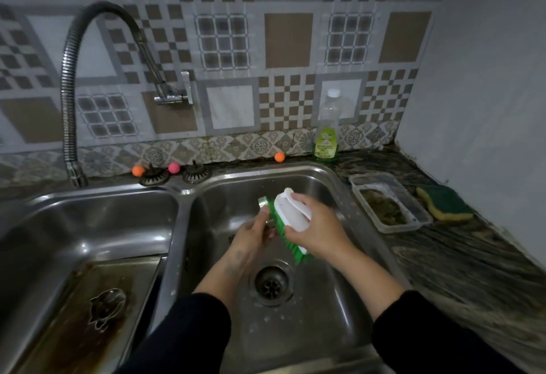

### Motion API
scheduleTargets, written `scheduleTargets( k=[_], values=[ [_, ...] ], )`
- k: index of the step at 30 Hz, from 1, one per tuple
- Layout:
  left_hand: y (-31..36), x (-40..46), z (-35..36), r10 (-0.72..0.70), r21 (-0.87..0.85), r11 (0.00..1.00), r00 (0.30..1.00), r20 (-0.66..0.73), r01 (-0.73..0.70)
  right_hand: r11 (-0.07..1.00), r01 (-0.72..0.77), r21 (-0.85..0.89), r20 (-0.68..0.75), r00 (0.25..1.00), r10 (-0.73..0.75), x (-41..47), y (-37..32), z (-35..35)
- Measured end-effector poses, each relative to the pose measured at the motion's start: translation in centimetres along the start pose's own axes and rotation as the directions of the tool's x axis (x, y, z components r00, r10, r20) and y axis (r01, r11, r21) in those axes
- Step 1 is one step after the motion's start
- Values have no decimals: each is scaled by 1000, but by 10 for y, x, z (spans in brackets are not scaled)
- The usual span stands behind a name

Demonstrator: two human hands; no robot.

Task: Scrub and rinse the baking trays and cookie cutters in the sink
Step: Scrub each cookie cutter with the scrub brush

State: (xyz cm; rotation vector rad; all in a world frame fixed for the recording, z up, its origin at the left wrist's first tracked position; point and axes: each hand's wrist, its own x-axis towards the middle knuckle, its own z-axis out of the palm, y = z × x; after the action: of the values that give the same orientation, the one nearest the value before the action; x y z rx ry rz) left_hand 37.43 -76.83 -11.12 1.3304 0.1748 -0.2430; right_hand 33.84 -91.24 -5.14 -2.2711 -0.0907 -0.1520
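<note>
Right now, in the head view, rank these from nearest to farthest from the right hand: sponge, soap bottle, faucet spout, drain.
From the right hand:
1. Drain, just below it in the right basin.
2. Soap bottle, behind, by the wall.
3. Sponge, right, on the counter.
4. Faucet spout, far left.

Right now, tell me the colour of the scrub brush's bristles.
Green, under a white handle; the head view shows the scrub brush in the right hand.
</note>
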Motion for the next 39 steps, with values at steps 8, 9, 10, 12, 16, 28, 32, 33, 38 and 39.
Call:
scheduleTargets(
  k=[8, 9, 10, 12, 16, 28, 32, 33, 38, 39],
  values=[
    [20, -10, -26, 106, 32, 994, 994, 39, -107, 996, -30, 83, -1, 1000, 30, -1, -21, 21],
    [20, -12, -28, 104, 48, 993, 992, 72, -107, 997, -34, 73, -23, 999, 35, 0, -23, 23],
    [19, -16, -29, 103, 57, 992, 988, 112, -110, 997, -42, 63, -49, 998, 45, 2, -25, 24],
    [19, -21, -30, 97, 35, 994, 987, 132, -102, 998, -42, 47, -65, 997, 45, 2, -28, 28],
    [26, -18, -47, 201, 263, 944, 980, 17, -198, 1000, -21, -14, -11, 1000, 21, -7, -27, 33],
    [38, -21, -59, 495, 648, 668, 869, -20, -366, 992, 44, -115, -3, 999, -44, 4, -45, 29],
    [39, -25, -69, 478, 659, 616, 870, 124, -432, 996, 50, -79, -9, 999, -51, 3, -47, 31],
    [38, -27, -69, 488, 642, 615, 861, 146, -458, 996, 47, -73, -26, 998, -49, 5, -48, 32],
    [38, -29, -78, 502, 571, 656, 850, 160, -494, 992, 64, -108, 89, 995, -55, 3, -47, 40],
    [37, -30, -78, 501, 565, 656, 849, 170, -500, 993, 69, -100, 83, 995, -61, 4, -48, 41]
  ],
)
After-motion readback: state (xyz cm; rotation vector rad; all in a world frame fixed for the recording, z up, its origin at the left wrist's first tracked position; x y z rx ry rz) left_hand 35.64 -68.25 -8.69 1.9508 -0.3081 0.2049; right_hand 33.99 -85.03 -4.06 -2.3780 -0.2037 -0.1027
